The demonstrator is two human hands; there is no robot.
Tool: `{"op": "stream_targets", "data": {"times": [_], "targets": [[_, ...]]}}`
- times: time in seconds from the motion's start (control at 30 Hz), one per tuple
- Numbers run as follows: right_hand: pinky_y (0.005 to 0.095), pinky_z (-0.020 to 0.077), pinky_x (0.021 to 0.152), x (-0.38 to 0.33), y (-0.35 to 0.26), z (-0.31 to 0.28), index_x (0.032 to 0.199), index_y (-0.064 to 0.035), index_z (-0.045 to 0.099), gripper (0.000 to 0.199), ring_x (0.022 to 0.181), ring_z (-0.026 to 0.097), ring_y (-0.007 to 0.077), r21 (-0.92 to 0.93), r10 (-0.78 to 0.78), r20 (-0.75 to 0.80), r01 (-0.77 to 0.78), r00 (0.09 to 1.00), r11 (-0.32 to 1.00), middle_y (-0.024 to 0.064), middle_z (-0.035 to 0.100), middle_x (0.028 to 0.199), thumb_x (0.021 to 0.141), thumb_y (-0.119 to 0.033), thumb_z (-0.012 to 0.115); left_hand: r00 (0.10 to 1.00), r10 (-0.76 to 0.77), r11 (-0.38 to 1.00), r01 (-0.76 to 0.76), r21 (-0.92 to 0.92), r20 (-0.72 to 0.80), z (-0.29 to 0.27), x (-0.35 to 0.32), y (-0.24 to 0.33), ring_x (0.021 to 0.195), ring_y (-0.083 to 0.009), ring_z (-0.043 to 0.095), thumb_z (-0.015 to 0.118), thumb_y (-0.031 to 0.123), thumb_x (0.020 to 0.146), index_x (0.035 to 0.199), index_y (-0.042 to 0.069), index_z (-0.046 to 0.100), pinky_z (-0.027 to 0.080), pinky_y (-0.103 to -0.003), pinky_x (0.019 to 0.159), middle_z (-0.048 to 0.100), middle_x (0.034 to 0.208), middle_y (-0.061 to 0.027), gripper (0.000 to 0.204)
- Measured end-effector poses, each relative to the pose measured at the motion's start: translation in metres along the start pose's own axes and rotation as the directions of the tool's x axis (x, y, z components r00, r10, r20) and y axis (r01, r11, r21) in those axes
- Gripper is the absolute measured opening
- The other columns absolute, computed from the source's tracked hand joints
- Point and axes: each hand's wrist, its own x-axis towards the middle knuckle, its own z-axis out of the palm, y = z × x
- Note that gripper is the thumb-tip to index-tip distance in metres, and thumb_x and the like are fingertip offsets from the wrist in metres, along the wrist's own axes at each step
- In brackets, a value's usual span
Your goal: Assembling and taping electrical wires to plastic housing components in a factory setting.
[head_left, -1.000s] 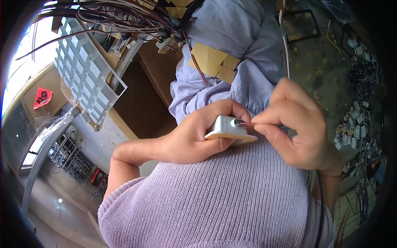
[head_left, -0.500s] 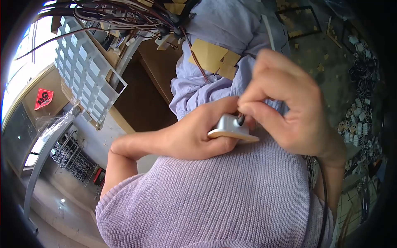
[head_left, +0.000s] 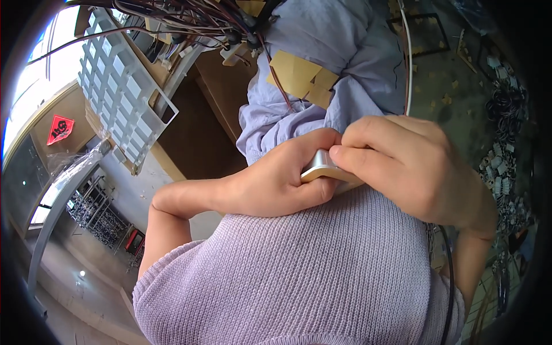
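Both hands pinch a metal plate (head_left: 322, 168) above littered floor (head_left: 460, 98).

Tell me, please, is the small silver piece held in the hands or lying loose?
Held: the silver piece is pinched between the left hand and right hand.

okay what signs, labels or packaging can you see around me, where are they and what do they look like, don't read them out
Warning sign: far left on a tan wall, a red diamond with dark markings.
Cardboard pieces: upper middle, lying on bluish fabric, flat tan rectangles.
Plastic wrap: left, below the sign, clear and crumpled.
No screens visible.
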Motion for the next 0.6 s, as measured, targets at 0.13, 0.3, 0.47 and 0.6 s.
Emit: {"op": "stream_targets", "data": {"times": [0.13, 0.3, 0.47, 0.6], "targets": [[0.031, 0.0501, 0.055, -0.001, 0.004, -0.007, 0.084, 0.0037, 0.062, 0.017, 0.066, 0.062, 0.023, -0.011, -0.003, 0.066, 0.004, 0.998, 1.0, 0.0113, 0.06, 0.081, 0.069, 0.001, 0.069, 0.998, -0.045, 0.999, 0.044, 0.005, 0.032, 0.001, 0.001, 0.005, 0.082, -0.0118, 0.056, 0.057, 0.008, 0.083, 0.115, -0.001, 0.048, 0.047, -0.027, 0.07, 0.057, 0.09, -0.0071, 0.035], [0.0287, 0.0488, 0.055, -0.001, 0.017, 0.004, 0.077, 0.0019, 0.06, 0.018, 0.062, 0.061, 0.0234, 0.32, 0.093, -0.053, -0.072, 0.994, 0.945, 0.0111, 0.059, 0.077, 0.064, 0.008, 0.07, 0.999, 0.04, 0.991, -0.04, 0.129, 0.002, 0.003, 0.001, 0.001, 0.084, -0.0169, 0.059, 0.059, 0.006, 0.078, 0.115, -0.001, 0.048, 0.048, -0.029, 0.072, 0.058, 0.092, -0.0105, 0.04], [0.0201, 0.0488, 0.06, -0.014, 0.01, 0.023, 0.076, 0.0014, 0.061, 0.005, 0.068, 0.06, 0.005, 0.842, 0.576, 0.167, -0.42, 0.8, 0.339, 0.001, 0.062, 0.071, 0.078, 0.001, 0.066, 0.993, 0.122, 0.961, -0.119, 0.251, 0.004, 0.004, 0.002, 0.001, 0.086, -0.0237, 0.062, 0.062, 0.004, 0.072, 0.115, -0.002, 0.049, 0.049, -0.033, 0.073, 0.059, 0.093, -0.0126, 0.045], [0.0196, 0.0489, 0.059, -0.024, 0.013, 0.031, 0.079, 0.0016, 0.061, 0.004, 0.07, 0.06, 0.0045, 0.902, 0.609, 0.25, -0.41, 0.753, 0.136, 0.0006, 0.061, 0.072, 0.078, 0.003, 0.065, 0.998, 0.051, 0.986, -0.054, 0.158, 0.027, 0.004, 0.003, 0.002, 0.081, -0.0184, 0.062, 0.062, 0.005, 0.073, 0.115, -0.002, 0.049, 0.049, -0.031, 0.069, 0.06, 0.089, -0.0104, 0.044]]}}
